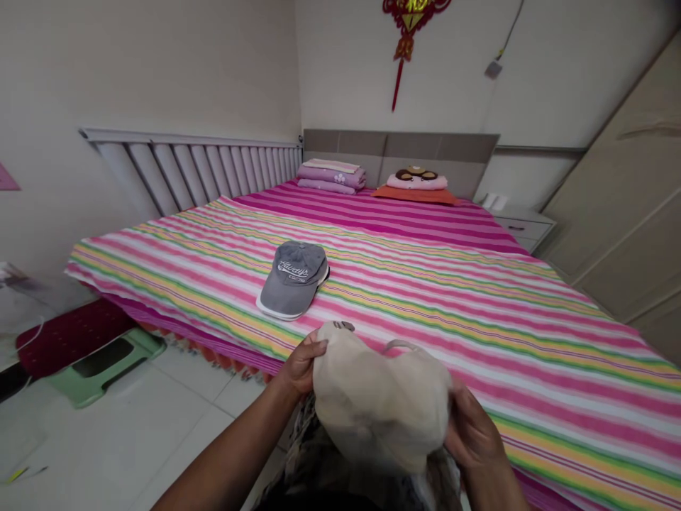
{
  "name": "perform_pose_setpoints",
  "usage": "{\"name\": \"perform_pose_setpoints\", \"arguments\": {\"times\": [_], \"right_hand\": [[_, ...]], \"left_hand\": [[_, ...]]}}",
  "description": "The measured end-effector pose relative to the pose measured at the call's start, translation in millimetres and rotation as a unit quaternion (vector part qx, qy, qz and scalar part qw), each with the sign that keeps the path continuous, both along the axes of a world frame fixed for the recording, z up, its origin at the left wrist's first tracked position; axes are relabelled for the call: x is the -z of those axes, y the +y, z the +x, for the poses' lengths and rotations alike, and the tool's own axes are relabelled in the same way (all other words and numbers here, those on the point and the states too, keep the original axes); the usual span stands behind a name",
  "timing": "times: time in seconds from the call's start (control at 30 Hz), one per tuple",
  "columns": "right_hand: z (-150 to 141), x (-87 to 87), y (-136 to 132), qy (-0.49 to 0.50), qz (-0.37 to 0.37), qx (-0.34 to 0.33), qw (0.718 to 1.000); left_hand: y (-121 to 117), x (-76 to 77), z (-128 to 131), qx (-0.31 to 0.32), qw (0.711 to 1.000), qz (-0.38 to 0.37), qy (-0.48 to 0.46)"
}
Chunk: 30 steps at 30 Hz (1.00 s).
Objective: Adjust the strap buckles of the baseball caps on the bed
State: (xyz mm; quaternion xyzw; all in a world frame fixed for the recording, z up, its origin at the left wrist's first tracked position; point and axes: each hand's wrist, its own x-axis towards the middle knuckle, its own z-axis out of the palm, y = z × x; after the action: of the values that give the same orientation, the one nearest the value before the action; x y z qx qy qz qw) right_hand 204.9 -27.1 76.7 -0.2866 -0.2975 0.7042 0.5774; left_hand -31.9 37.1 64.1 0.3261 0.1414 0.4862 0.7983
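One cap [294, 277] lies on the bed [425, 284], pillows [333, 175] probably behind.

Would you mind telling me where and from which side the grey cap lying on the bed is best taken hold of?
Probably by its brim: the grey cap lies crown up on the striped bedspread, its white-edged brim pointing toward the near bed edge. Come from that near side and pinch the flat, stiff brim. Both the left hand and right hand currently hold the beige cap.

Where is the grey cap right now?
The grey cap lies on the striped bedspread near the bed's left edge, just beyond the cream cap held in both hands.
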Motion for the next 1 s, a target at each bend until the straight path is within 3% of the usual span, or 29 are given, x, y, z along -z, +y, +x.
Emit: {"name": "perform_pose_setpoints", "arguments": {"times": [0.13,0.3,0.37,0.5,0.73,1.0], "right_hand": [[3.9,-1.0,-7.7,-0.057,-0.037,-0.105,0.992],[7.3,-5.4,-10.3,-0.08,0.04,-0.057,0.994],[9.1,-5.5,-11.3,-0.08,0.067,-0.066,0.992],[9.5,-5.2,-15.9,-0.095,0.059,-0.075,0.991],[3.9,-7.6,-19.6,-0.134,0.078,-0.057,0.986],[-5.5,-23.8,-22.6,-0.046,0.092,-0.056,0.993]], "left_hand": [[-7.5,-16.4,3.0,0.007,0.996,-0.001,0.091],[-14.3,-30.8,2.4,-0.028,0.98,-0.006,0.197],[-14.9,-35.0,1.6,-0.035,0.971,0.019,0.234],[-15.5,-41.9,1.7,-0.031,0.965,0.065,0.252],[-17.5,-43.7,3.9,-0.013,0.959,0.065,0.276],[-17.3,-51.4,7.3,-0.015,0.935,0.146,0.324]]}}
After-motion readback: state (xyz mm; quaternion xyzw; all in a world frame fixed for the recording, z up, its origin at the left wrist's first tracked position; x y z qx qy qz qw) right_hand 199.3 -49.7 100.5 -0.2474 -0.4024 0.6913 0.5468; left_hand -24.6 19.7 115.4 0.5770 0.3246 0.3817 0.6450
